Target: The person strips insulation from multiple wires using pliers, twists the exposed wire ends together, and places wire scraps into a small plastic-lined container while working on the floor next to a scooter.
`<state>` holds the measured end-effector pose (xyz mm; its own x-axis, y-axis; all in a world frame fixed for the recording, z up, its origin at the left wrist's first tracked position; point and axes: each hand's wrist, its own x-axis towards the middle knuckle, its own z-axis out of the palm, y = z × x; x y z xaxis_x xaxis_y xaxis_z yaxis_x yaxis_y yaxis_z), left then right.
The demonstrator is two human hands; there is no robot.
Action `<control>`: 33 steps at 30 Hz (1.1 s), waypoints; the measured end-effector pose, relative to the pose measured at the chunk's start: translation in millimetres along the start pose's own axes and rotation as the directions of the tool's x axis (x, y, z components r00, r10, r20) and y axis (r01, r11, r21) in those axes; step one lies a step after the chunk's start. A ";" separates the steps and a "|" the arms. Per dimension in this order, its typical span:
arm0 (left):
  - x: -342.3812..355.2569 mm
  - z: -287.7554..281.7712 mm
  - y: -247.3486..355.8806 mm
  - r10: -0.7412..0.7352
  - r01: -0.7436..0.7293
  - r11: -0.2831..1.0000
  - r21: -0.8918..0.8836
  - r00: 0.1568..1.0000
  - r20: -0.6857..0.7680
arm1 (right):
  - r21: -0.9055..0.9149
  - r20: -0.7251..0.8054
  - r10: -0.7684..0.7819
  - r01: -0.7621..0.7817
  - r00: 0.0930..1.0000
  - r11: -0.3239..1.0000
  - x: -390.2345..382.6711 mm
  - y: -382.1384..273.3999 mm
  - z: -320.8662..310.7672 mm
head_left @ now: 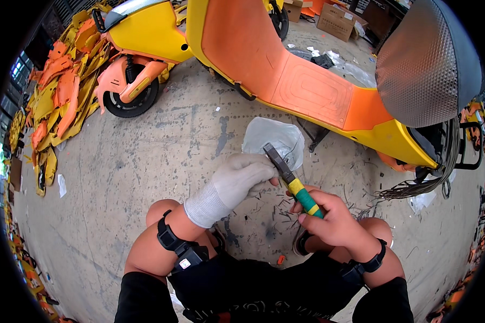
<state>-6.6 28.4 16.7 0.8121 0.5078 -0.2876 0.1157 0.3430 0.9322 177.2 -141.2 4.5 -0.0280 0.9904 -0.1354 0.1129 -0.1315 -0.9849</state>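
My right hand (333,218), bare, is closed around the green and yellow handle of a pair of pliers (283,166). Their dark metal head points up and to the left. My left hand (241,180) wears a pale knitted glove. Its fingers are bent and pressed together beside the pliers' head; whatever they hold, if anything, is hidden. Just beyond both hands a whitish plastic bag (269,132) lies on the floor, with small dark bits in it that I cannot make out.
A yellow and orange scooter (312,91) stands across the far side. A bundle of thin wires (423,188) hangs at its right end. Short dark scraps litter the concrete floor (191,129). Orange and yellow panels (64,91) are piled at left; a cardboard box (335,22) sits far back.
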 end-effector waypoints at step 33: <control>-0.8 4.7 11.5 0.056 -0.046 0.984 0.174 0.997 -0.049 | 0.451 0.079 0.128 -0.150 0.989 0.880 1.8 -4.2 -9.7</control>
<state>-3.2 28.2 28.7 0.7885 0.5639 -0.2456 0.1754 0.1766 0.9685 186.3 -138.5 9.5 -0.0917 0.9590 -0.2681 -0.3445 -0.2832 -0.8950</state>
